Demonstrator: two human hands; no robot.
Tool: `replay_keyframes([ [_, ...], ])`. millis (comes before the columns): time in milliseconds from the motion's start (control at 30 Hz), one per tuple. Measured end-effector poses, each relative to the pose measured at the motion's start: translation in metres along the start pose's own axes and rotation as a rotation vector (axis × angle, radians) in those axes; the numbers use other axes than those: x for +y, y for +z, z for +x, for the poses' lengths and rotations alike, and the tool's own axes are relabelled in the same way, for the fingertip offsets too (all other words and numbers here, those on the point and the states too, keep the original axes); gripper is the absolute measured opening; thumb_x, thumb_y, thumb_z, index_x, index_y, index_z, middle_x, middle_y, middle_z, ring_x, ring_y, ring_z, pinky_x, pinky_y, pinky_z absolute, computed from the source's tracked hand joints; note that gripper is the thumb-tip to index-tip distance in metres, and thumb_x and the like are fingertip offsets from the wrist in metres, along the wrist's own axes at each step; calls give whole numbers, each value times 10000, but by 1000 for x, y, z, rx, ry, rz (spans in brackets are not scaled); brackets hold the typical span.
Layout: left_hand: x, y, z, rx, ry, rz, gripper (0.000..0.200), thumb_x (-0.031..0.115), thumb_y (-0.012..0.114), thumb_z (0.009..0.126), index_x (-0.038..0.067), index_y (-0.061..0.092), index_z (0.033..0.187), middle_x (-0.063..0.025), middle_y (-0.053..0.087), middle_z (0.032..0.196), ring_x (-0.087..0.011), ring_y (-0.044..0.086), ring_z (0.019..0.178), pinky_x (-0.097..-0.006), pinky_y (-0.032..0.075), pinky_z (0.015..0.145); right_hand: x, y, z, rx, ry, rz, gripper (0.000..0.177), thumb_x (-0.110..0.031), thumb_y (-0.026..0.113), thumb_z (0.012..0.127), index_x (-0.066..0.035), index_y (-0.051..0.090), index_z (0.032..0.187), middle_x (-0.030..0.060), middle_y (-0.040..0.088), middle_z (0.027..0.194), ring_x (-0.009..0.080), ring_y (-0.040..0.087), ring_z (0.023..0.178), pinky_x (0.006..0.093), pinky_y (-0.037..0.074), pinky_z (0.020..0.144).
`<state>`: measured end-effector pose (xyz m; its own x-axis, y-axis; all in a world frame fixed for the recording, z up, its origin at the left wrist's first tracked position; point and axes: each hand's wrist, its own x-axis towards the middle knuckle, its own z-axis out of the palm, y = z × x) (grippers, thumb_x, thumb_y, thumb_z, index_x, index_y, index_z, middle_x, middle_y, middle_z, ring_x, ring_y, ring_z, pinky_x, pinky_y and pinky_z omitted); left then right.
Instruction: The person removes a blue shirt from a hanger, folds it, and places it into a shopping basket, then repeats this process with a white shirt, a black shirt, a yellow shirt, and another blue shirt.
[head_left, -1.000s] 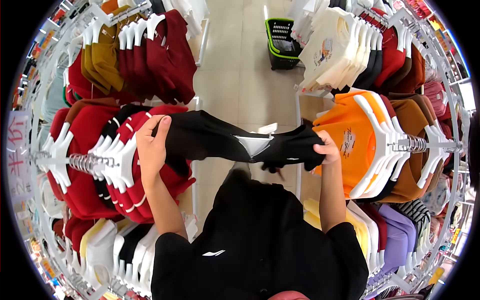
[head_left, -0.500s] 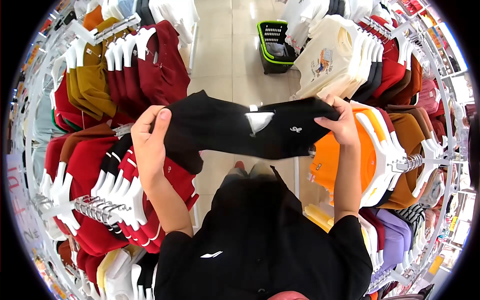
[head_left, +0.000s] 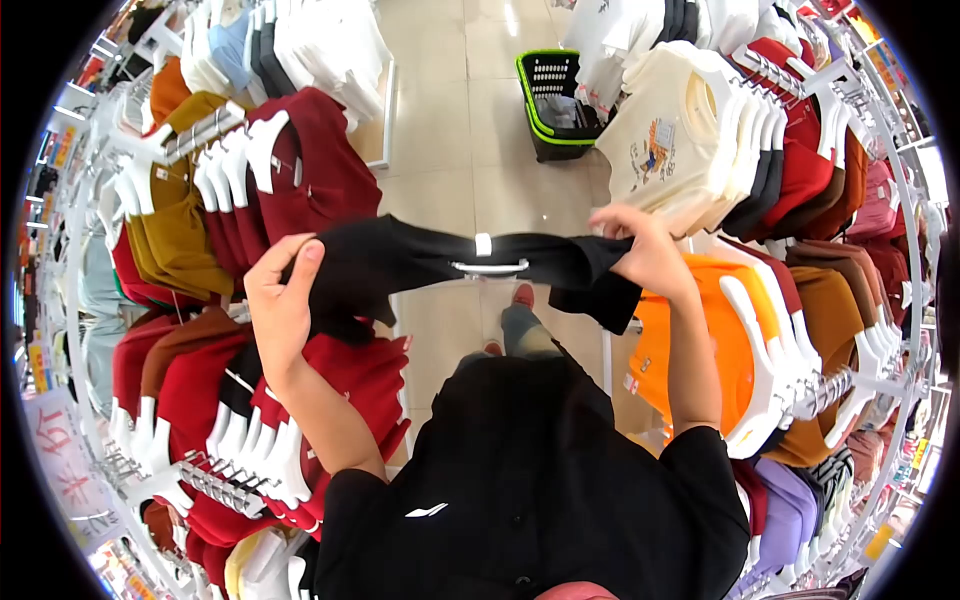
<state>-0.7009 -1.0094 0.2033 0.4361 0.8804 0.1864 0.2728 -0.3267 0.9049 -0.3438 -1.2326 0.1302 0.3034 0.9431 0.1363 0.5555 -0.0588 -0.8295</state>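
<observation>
A black garment is stretched sideways in the air between my hands, at chest height over the aisle. A small white label and a pale curved strip show at its middle. My left hand pinches its left end, thumb up. At the other end my right hand is closed on the fabric, and a folded part hangs below it. The lower side of the garment is mostly hidden from view.
Racks of hung clothes line both sides, with dark red tops on the left, and cream tops and orange tops on the right. A black basket with green rims stands on the tiled floor ahead.
The garment has tipped and folded, so its white logo no longer shows. My right hand has moved a little left and down. The racks have shifted in view, and my feet have moved.
</observation>
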Motion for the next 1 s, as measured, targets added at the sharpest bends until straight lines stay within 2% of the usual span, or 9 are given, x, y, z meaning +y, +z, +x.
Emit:
replay_keyframes([
  [133,4,12,31,-92,-66,78,203,134,685,964,-69,673,968,34,616,807,-45,496,767,-202,415,715,19,-21,18,-171,11,34,254,-2,787,664,13,685,895,132,657,752,310,616,697,350,500,681],
  [300,1,44,66,-144,-114,142,202,137,668,977,-64,667,964,38,598,802,-42,486,767,-196,404,711,47,-40,30,-132,-70,185,144,53,718,691,22,649,814,86,598,711,218,558,655,322,437,611],
  [333,-1,52,70,-147,-124,121,197,131,667,978,-65,660,963,37,594,807,-42,489,773,-197,404,716,51,-44,31,-123,-23,162,157,28,746,687,-8,684,826,104,599,729,300,571,696,361,448,619],
  [433,-6,62,76,-266,-92,140,132,78,674,938,-52,660,960,27,600,807,-54,504,770,-215,423,720,66,-60,39,-34,-182,41,172,30,748,655,-18,684,807,91,602,730,293,576,721,367,453,635],
  [500,-7,61,78,-516,-19,197,265,93,781,808,-30,670,1015,-31,618,796,-93,540,749,-249,450,720,75,-66,38,14,-206,105,204,34,749,624,-21,689,811,82,639,767,290,590,742,361,463,654],
  [633,-7,71,75,-980,-274,187,596,210,908,691,-14,649,1178,-115,639,785,-128,576,726,-279,479,699,95,-79,29,-137,-116,281,286,105,664,607,10,697,875,119,666,811,319,635,754,357,501,655],
  [767,-27,81,75,-1401,-274,229,374,170,882,747,-53,703,989,-190,681,765,-245,657,645,-329,509,638,107,-90,18,-452,-18,375,304,112,690,640,21,696,930,128,691,847,342,675,813,365,532,693],
  [833,-19,98,76,-1369,-183,-3,283,132,855,765,-55,689,898,-212,664,760,-330,635,628,-347,484,596,112,-92,16,-529,54,434,286,85,740,672,14,695,946,115,712,861,296,703,823,342,539,724],
  [1000,-28,115,86,-1521,-107,-118,264,110,852,734,-44,688,872,-177,669,757,-323,657,675,-338,494,612,121,-82,11,-623,229,592,260,22,764,723,-6,696,973,91,719,827,225,716,769,307,536,732],
])
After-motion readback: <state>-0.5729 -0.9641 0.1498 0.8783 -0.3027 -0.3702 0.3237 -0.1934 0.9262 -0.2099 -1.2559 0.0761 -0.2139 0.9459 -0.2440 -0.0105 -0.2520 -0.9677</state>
